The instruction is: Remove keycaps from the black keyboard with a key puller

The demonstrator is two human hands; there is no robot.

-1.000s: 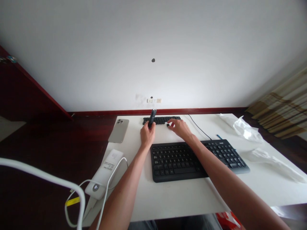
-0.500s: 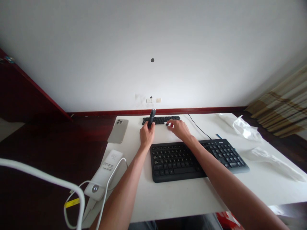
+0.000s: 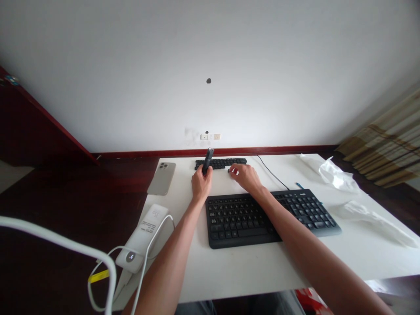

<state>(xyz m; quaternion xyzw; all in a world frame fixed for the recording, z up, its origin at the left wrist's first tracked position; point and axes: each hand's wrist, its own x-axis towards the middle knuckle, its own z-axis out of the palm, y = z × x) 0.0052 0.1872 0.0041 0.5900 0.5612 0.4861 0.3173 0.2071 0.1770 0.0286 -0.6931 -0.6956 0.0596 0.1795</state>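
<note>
My left hand [image 3: 201, 184] is closed round a slim black tool [image 3: 208, 160] that stands upright, tilted slightly right, at the table's far side. My right hand [image 3: 245, 176] reaches past the big black keyboard [image 3: 271, 215], fingertips pinched at a small dark piece beside a row of loose black keycaps [image 3: 220, 163] laid along the far edge. What the fingertips hold is too small to make out. Both forearms stretch across the white table [image 3: 249, 267].
A phone [image 3: 161, 178] lies face down at the far left. A white power bank [image 3: 142, 237] with a white cable sits on the left edge. Crumpled clear plastic [image 3: 336, 176] and a small blue item [image 3: 299, 186] lie at the right. The keyboard's black cord [image 3: 271, 173] runs to the back.
Almost nothing differs: my right fingertips have shifted slightly by the keycap row, and the view has drifted a little. The left hand still holds the tool in place.
</note>
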